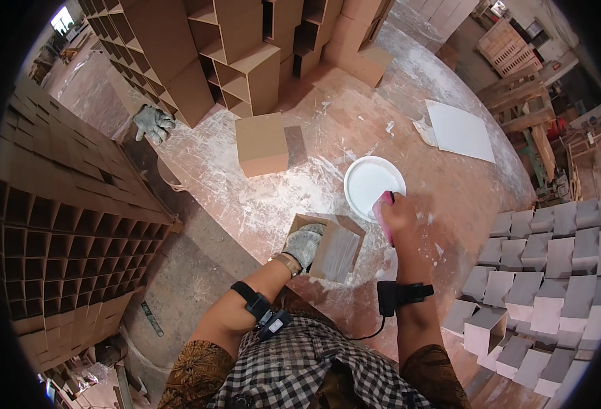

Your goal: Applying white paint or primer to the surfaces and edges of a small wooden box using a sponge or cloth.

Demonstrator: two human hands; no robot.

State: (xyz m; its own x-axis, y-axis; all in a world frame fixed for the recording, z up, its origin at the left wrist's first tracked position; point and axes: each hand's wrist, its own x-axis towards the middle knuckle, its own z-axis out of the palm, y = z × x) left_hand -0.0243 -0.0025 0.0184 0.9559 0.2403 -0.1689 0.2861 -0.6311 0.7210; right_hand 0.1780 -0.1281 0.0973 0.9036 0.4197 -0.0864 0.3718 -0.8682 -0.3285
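My left hand [305, 245], in a grey work glove, reaches into an open-ended brown box [326, 269] and holds it tilted near the table's front edge. Its fingertips are hidden inside. The upward face of this box has a streaky whitish-grey coating. In my bare right hand [401, 219] is a flat pink tool [383, 217] with a dark edge, whose exact kind I cannot make out. It is over the right rim of a round white tub [365, 178] with white matter inside. Behind the coated box sits a plain brown box [262, 144].
Brown open boxes [178, 61] are stacked at the table's back left, more [62, 238] beyond its left edge. A grey glove [153, 124] lies at the left corner. White sheet [461, 129] lies far right. Rows of white-grey coated boxes [539, 273] fill the right side.
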